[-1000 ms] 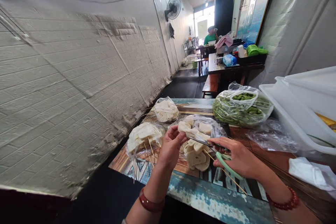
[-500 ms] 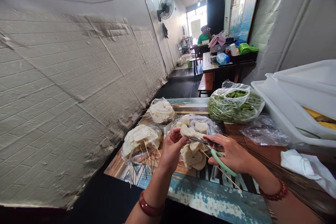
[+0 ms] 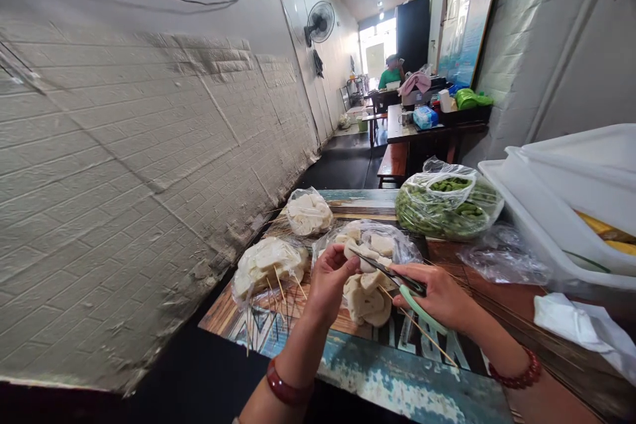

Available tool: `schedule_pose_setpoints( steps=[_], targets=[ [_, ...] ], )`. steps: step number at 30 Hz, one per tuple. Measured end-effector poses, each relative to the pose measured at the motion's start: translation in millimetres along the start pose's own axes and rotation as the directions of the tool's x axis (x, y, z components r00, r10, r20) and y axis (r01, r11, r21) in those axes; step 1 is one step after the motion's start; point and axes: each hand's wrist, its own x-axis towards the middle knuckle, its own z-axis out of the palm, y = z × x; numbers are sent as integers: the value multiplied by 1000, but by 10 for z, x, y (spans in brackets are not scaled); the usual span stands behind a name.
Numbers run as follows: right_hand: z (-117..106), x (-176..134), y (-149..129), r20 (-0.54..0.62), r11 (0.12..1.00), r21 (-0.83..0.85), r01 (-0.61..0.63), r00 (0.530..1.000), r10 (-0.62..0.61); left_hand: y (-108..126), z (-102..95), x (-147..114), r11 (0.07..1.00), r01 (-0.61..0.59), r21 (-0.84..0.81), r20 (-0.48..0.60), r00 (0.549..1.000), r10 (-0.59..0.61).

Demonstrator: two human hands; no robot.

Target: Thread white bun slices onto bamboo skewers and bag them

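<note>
- The pale, soft-looking, off-white flat food piece (image 3: 350, 254) is held just above the table, over the pile; it should be light, pliant and easy to tear, perhaps slightly slick, so a gentle pinch at the edge away from the metal suits it.
- The left hand (image 3: 330, 281) pinches that edge between thumb and fingers.
- The right hand (image 3: 440, 291) is wrapped around the dark-bladed scissors with light-green handles (image 3: 421, 310), blades reaching toward the left fingertips; whether they bite into the piece is hard to tell.
- Half a second ago, the blades lay mostly hidden below the piece; now they show across its top.
- Beneath lies a loose pile of off-white rounded slices (image 3: 368, 305), with a thin tan wooden skewer (image 3: 427, 336) leading toward the lower right.
- Just behind is a clear plastic bag of pale pieces (image 3: 392, 242); farther back to the right, a clear bag of green pods (image 3: 450, 205).
- All rest on the painted, wood-plank-patterned table (image 3: 392, 381).
</note>
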Motion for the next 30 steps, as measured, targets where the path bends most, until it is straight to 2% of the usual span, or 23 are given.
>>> schedule_pose_setpoints(
  steps=[4,8,14,22,30],
  targets=[
    [-10,3,-23,-14,999,-22,-42,999,42,-1,-20,8,1000,-6,2,8,1000,6],
    [-62,12,-108,21,997,-35,-74,997,75,6,-30,-2,1000,27,8,20,999,-27],
    [-75,18,-159,35,995,-41,-96,995,97,24,-5,-5,999,26,-25,-10,1000,-26],
    [-36,21,-71,32,999,-37,-37,999,38,-22,-15,13,999,29,15,-12,1000,-29],
    [64,23,36,-31,997,-76,2,1000,-5,40,54,-2,998,29,-64,-52,998,-32]
  ],
)
